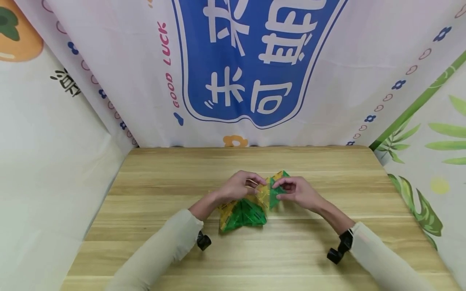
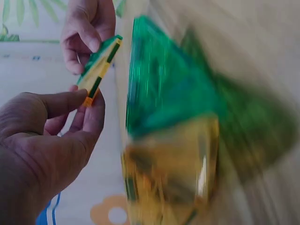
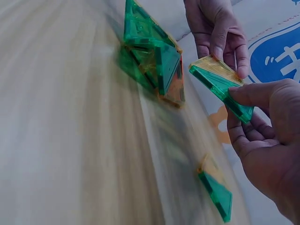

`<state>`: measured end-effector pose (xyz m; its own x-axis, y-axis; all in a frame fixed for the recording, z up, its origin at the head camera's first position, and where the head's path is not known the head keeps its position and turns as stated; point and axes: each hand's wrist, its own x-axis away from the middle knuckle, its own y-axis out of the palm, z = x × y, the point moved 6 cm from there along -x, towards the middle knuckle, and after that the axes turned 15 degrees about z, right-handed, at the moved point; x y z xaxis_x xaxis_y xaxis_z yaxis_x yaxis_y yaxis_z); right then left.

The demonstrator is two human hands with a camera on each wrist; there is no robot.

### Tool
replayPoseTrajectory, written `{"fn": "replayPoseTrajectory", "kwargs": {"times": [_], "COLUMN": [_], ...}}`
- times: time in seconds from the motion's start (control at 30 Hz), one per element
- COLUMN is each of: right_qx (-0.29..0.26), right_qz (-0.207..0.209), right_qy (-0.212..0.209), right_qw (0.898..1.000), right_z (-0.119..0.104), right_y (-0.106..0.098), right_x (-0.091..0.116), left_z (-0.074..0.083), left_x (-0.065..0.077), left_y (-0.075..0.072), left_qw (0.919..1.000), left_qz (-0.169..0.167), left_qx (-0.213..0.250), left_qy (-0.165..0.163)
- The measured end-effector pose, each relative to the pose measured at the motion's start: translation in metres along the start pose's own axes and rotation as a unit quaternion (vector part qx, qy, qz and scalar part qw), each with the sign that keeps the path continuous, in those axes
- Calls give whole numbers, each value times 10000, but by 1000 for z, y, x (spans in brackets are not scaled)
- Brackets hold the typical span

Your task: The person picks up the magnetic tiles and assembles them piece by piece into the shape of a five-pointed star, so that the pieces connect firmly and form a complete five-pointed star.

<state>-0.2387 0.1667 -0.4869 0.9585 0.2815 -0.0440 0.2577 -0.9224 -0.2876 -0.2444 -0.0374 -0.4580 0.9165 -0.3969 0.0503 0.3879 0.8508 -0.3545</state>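
Observation:
Above the table, both hands hold a joined pair of translucent triangular magnetic tiles, one yellow and one green. My left hand [image 1: 240,187] pinches the yellow tile [image 3: 216,65] between thumb and fingers. On the opposite side, my right hand [image 1: 299,195] pinches the green tile [image 3: 222,93], its thumb lying on the face. Just left of the pair, a built shape of green and yellow tiles [image 1: 243,215] stands on the table, partly hidden by the left hand in the head view. It looks blurred in the left wrist view.
Another yellow-and-green tile pair [image 3: 216,190] lies on the wooden table [image 1: 153,238], behind the held one. A printed cloth [image 1: 145,81] hangs along the table's back edge, with more cloth at both sides. Each wrist wears a small black camera.

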Motion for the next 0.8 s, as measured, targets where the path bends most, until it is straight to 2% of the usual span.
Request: {"fn": "replayPoseTrajectory", "kwargs": {"times": [0.17, 0.4, 0.57, 0.8], "right_qx": [-144, -329, -443, -707], "right_qz": [-5, -150, -285, -426], "right_qy": [-16, 234, 396, 478], "right_qw": [9999, 9991, 9978, 9954], "right_z": [-3, 0, -1, 1], "right_y": [19, 45, 59, 74], "right_x": [-23, -51, -67, -79], "left_z": [-8, -28, -43, -62], "left_x": [0, 0, -1, -3], "left_y": [-28, -60, -76, -89], "left_qw": [9999, 9988, 9978, 9908], "left_qz": [32, 107, 231, 369], "left_qx": [62, 318, 444, 891], "left_qy": [-108, -368, -446, -952]}}
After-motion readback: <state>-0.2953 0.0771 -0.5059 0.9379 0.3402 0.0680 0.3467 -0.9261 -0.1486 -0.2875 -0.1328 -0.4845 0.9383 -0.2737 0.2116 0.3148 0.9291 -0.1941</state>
